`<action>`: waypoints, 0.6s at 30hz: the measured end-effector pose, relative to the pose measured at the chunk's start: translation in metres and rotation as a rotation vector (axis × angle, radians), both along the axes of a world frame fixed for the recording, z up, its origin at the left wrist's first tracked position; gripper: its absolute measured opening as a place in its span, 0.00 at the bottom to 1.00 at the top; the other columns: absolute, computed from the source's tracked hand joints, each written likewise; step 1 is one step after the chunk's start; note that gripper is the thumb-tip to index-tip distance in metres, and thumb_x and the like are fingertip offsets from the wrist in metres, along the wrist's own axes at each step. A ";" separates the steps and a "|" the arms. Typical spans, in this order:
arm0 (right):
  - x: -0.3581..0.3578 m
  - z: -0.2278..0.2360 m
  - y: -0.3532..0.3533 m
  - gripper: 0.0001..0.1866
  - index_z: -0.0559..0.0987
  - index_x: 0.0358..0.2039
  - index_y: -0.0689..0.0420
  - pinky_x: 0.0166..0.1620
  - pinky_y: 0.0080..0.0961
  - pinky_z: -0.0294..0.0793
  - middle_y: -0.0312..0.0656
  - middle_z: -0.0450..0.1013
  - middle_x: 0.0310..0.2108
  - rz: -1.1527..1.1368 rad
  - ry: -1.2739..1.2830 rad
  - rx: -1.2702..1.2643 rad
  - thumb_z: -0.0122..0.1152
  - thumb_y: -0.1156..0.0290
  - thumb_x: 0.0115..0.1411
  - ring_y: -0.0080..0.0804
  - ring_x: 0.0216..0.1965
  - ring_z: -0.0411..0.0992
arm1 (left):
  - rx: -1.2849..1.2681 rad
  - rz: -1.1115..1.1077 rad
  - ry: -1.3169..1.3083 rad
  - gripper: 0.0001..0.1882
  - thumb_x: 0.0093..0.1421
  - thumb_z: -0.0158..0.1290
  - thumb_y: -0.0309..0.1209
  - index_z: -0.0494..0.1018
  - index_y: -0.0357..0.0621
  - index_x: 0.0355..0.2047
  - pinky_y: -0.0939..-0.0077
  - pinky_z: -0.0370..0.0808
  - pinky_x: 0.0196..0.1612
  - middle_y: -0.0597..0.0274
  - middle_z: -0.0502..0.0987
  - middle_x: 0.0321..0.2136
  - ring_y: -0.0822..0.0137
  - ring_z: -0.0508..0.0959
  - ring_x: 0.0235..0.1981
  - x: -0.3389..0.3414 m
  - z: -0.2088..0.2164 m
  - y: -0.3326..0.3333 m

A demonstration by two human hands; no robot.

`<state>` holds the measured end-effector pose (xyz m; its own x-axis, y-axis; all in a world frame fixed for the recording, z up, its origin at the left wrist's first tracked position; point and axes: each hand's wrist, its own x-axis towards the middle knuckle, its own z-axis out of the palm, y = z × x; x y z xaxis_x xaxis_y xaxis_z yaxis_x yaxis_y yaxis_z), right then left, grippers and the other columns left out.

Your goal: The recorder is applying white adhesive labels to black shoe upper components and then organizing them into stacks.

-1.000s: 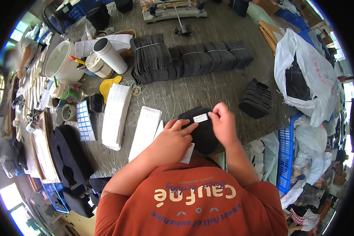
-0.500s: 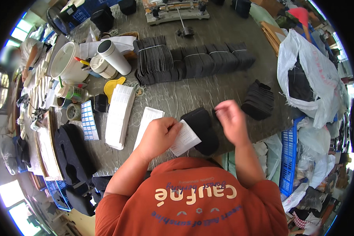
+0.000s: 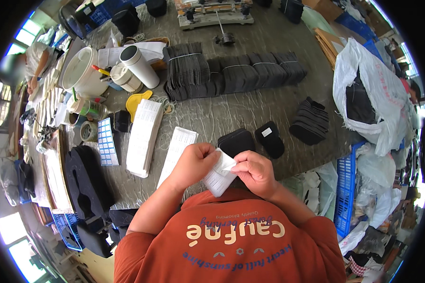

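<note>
My left hand is closed on a small wad of printed paper label sheets, held over the table's near edge. My right hand pinches a corner of the top sheet, which is bent back and shows its plain white side. Just beyond my hands lies a black pad-like piece, partly hidden by them. To its right rests a black rounded piece with a small white label on it. Farther right sits a fanned stack of the same black pieces.
Long printed sheets lie left of my hands, with a blue-and-white label sheet beyond. Tied bundles of black pieces line the table's middle. A white tumbler and a bucket stand back left. A white sack is at right.
My right hand has come back left and nearer, from beside the black pieces to the label sheets. The labelled black piece its hand had covered now shows. The top sheet is now bent back.
</note>
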<state>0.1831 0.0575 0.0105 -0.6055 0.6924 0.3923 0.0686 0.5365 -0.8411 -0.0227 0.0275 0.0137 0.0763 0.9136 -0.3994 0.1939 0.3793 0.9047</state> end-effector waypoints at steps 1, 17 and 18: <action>0.000 0.002 0.001 0.10 0.75 0.30 0.58 0.34 0.26 0.73 0.39 0.72 0.31 0.004 -0.001 0.000 0.65 0.83 0.49 0.36 0.30 0.73 | 0.093 0.036 0.150 0.10 0.60 0.54 0.30 0.73 0.37 0.23 0.80 0.64 0.21 0.69 0.71 0.17 0.80 0.67 0.19 0.002 -0.002 -0.003; 0.001 -0.032 0.024 0.04 0.77 0.30 0.65 0.33 0.20 0.72 0.39 0.75 0.24 -0.408 -0.166 -0.560 0.59 0.77 0.58 0.20 0.26 0.72 | 0.724 -0.538 0.625 0.09 0.55 0.54 0.28 0.73 0.31 0.28 0.64 0.68 0.57 0.47 0.75 0.46 0.51 0.70 0.55 0.019 0.000 -0.017; 0.000 -0.033 0.024 0.03 0.77 0.30 0.65 0.33 0.20 0.72 0.39 0.76 0.24 -0.415 -0.163 -0.563 0.59 0.77 0.58 0.20 0.26 0.72 | 0.730 -0.540 0.625 0.09 0.55 0.54 0.28 0.73 0.31 0.28 0.64 0.68 0.57 0.47 0.75 0.45 0.51 0.70 0.54 0.019 -0.002 -0.017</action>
<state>0.1834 0.0813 -0.0227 -0.2692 0.9488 -0.1653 0.3215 -0.0733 -0.9441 -0.0039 0.0104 0.0120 0.5090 0.8530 0.1154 0.6749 -0.4787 0.5616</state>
